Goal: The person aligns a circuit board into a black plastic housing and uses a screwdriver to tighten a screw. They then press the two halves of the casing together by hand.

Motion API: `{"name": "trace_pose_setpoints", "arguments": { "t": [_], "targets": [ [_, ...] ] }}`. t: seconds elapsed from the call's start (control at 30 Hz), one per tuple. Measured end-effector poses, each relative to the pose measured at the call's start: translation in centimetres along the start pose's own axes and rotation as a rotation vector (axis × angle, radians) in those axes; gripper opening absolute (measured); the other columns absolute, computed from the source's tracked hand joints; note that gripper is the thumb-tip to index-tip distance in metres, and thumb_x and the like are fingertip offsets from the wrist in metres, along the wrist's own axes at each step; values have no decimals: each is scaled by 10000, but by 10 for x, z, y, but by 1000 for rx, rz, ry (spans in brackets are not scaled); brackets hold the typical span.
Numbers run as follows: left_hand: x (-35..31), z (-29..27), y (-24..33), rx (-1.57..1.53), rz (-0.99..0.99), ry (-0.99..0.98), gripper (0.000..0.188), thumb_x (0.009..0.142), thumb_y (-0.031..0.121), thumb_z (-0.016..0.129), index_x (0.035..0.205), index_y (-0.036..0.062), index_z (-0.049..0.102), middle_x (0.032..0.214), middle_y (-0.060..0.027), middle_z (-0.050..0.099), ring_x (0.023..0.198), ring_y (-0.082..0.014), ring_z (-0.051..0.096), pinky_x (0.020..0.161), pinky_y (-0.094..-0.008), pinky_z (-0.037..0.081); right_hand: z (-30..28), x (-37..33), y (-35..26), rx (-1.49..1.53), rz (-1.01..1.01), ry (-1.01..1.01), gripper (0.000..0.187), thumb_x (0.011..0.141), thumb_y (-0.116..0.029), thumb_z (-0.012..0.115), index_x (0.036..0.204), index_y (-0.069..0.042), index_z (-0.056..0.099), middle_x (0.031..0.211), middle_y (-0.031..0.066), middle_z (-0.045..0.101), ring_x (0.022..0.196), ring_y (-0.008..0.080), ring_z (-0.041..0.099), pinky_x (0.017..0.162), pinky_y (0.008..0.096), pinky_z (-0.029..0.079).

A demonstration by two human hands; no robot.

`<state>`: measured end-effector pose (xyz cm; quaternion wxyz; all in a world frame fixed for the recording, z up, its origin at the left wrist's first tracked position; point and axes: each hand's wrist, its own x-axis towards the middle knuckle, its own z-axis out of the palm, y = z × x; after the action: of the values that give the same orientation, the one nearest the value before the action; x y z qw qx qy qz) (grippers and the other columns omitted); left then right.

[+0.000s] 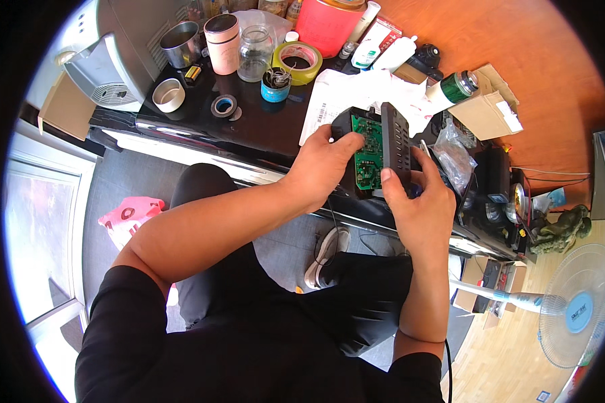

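An opened black electronic device is held up over the front edge of the black table. Its black casing (pixel 343 125) has a green circuit board (pixel 369 165) exposed inside. Beside the board stands a black cover panel (pixel 397 138) with rows of small slots or buttons, tilted away from the casing. My left hand (pixel 321 161) is closed on the casing's left side, its thumb over the board's edge. My right hand (pixel 423 205) grips the cover panel from the right, thumb on its lower near edge. Whether the two parts are still joined, I cannot tell.
Behind the device lies a white plastic bag (pixel 326 91). Yellow-green tape (pixel 275 60), a glass jar (pixel 255 54), a pink tumbler (pixel 222 46) and a metal cup (pixel 169 95) stand on the left. Right are a cardboard box (pixel 484 111) and clear plastic packaging (pixel 454 158). A fan (pixel 578 309) stands lower right.
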<state>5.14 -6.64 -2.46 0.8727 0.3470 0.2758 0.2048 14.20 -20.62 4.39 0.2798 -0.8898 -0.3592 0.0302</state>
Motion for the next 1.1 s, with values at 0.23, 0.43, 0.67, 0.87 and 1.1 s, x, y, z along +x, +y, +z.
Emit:
{"name": "trace_pose_setpoints", "arguments": {
  "t": [0.23,0.43,0.67,0.87,1.1],
  "targets": [
    [1,2,-2,54,-17,55,380,918,202,653,1152,-74,535,951,-149,647,800,-187,651,646,-348,570,6,2,-2,-94,12,14,789,771,-519,778,1303,37,606,931,214,745,869,360,743,810,417,568],
    [3,-3,-2,31,-26,41,397,919,202,656,1159,-85,523,958,-146,644,796,-185,646,653,-347,569,7,3,-6,-16,28,-1,770,767,-501,795,1289,36,614,918,210,748,846,346,748,789,402,569],
    [6,-5,-5,102,-43,64,358,974,247,632,1157,-35,506,972,-112,639,799,-172,678,645,-325,569,14,9,-7,-48,48,-6,747,781,-494,791,1282,28,610,974,254,741,890,361,747,822,396,571],
    [5,-4,-1,111,-46,142,451,917,256,680,1178,-82,534,992,-147,650,825,-189,642,676,-349,541,18,15,-8,-13,105,-26,744,784,-499,784,1281,26,607,1033,271,735,941,365,740,854,400,564],
    [7,-5,-3,188,-9,174,408,948,246,664,1174,-70,539,969,-129,651,795,-165,643,619,-324,526,17,13,-17,-61,74,-23,734,775,-494,792,1258,30,618,1006,261,742,923,345,745,841,391,563]
  ]
}}
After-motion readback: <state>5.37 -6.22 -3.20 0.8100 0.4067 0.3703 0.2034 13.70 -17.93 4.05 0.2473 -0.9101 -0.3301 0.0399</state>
